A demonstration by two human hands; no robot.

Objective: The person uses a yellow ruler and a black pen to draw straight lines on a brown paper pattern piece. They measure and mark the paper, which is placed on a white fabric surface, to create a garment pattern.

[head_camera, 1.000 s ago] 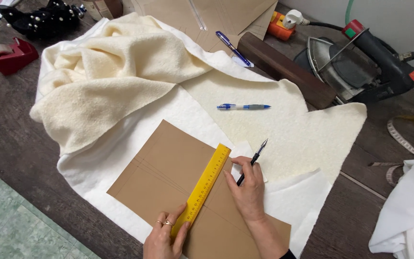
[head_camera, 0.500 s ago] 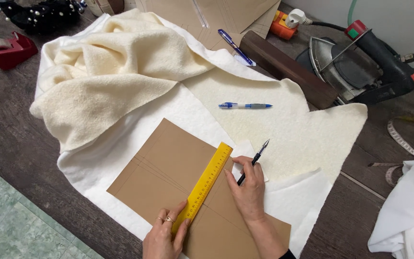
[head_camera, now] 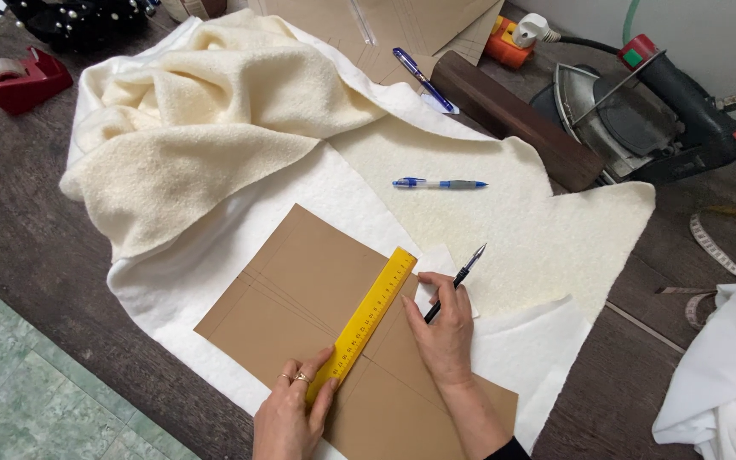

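Dark table (head_camera: 36, 230), yellow ruler (head_camera: 366, 324) edging cardboard (head_camera: 300, 290)

No packages, labels, signs or screens.
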